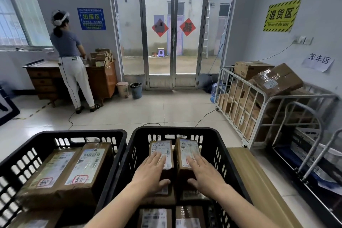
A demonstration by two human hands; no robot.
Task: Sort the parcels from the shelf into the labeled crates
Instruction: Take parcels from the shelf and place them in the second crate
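Two black plastic crates stand side by side in front of me. The right crate (218,146) holds two small brown parcels side by side, with more parcels beneath them. My left hand (150,172) lies flat with straight fingers on the left parcel (160,146), thumb at its near end. My right hand (203,174) lies flat in the same way on the right parcel (187,147). The left crate (22,157) holds two larger brown parcels (74,168) with white labels and red marks.
A metal cage cart (259,102) full of cardboard boxes stands at the right, with a second metal frame nearer. A person (72,61) works at a wooden desk (103,79) at the far left. Two bins (136,89) stand by the glass doors. Cables cross the tiled floor.
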